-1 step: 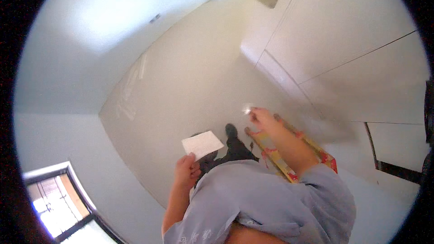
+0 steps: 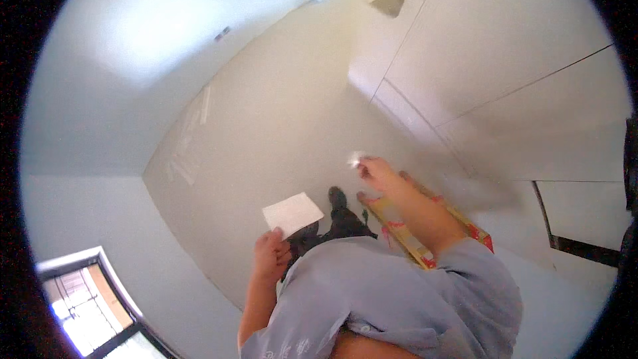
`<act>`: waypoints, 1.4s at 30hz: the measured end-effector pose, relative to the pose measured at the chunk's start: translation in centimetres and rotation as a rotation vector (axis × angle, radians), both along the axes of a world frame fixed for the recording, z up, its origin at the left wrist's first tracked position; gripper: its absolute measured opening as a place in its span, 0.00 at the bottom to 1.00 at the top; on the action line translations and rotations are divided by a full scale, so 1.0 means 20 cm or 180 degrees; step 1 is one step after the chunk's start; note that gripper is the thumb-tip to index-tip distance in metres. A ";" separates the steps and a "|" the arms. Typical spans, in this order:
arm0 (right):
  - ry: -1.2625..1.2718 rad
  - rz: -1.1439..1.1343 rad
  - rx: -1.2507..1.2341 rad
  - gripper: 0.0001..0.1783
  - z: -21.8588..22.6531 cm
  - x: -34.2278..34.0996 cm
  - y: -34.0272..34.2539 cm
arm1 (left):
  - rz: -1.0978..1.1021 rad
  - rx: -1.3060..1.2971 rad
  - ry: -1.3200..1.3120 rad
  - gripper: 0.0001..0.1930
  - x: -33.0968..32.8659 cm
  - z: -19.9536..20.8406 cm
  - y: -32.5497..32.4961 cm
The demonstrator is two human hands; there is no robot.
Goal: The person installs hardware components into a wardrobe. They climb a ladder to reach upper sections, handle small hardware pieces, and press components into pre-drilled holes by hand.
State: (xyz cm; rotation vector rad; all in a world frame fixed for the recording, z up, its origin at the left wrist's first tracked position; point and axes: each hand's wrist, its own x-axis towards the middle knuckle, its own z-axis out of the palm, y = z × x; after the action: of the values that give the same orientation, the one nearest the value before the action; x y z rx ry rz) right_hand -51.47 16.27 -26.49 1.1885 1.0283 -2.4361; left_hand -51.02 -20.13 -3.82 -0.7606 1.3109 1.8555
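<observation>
My left hand point(image 2: 272, 256) is closed on a flat white rectangular sheet point(image 2: 293, 214), pinching it by its near edge. The sheet lies roughly level in front of me, above my dark-clad leg. Farther forward and to the right, my right hand point(image 2: 377, 173) has its fingers pinched together on a small whitish, shiny piece point(image 2: 355, 159). That piece is blurred and too small to name. Between the two hands there is a wide gap.
Below my right forearm are yellowish rails with red patches point(image 2: 399, 228), like part of a ladder. Large pale cabinet panels point(image 2: 505, 33) stand at the right. White strips point(image 2: 207, 105) lie on the floor by the left wall. A dark-framed window point(image 2: 90, 299) is at lower left.
My right hand and the small whitish piece have moved slightly to the left. The whole view has shifted a little; both hands keep their hold.
</observation>
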 end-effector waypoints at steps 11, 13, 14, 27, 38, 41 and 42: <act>0.1078 0.1018 0.0720 0.07 0.43 -1.32 -0.26 | 0.0012 0.0323 -0.0125 0.11 -0.91 -0.02 0.01; 0.1392 0.1273 0.1333 0.06 0.31 -1.54 -0.28 | -0.0188 0.0243 -0.0140 0.10 -1.12 -0.05 -0.03; 0.1521 0.1247 0.1521 0.06 0.16 -1.65 -0.26 | -0.0294 0.0175 -0.0110 0.09 -1.23 -0.04 -0.04; 0.1445 0.2242 0.2590 0.15 0.83 -3.61 -1.98 | -0.0077 0.0743 0.0006 0.13 -2.52 -0.14 -1.06; 0.1401 0.2328 0.2362 0.15 0.80 -4.30 -2.19 | 0.1057 0.0856 -0.0098 0.11 -2.98 -0.15 -1.44; 0.0430 0.1981 0.0534 0.16 0.70 -4.15 -1.87 | 0.1115 0.0874 -0.0255 0.11 -3.15 -0.14 -1.41; 0.0175 0.1677 -0.0038 0.16 0.67 -4.10 -1.78 | 0.1132 0.0882 -0.0352 0.11 -3.21 -0.14 -1.37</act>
State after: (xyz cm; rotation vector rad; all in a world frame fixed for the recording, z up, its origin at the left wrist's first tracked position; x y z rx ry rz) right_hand -133.46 -19.30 -13.13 0.7274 1.1637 -2.0609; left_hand -115.27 -47.61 -6.55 -0.9760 0.8640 2.1808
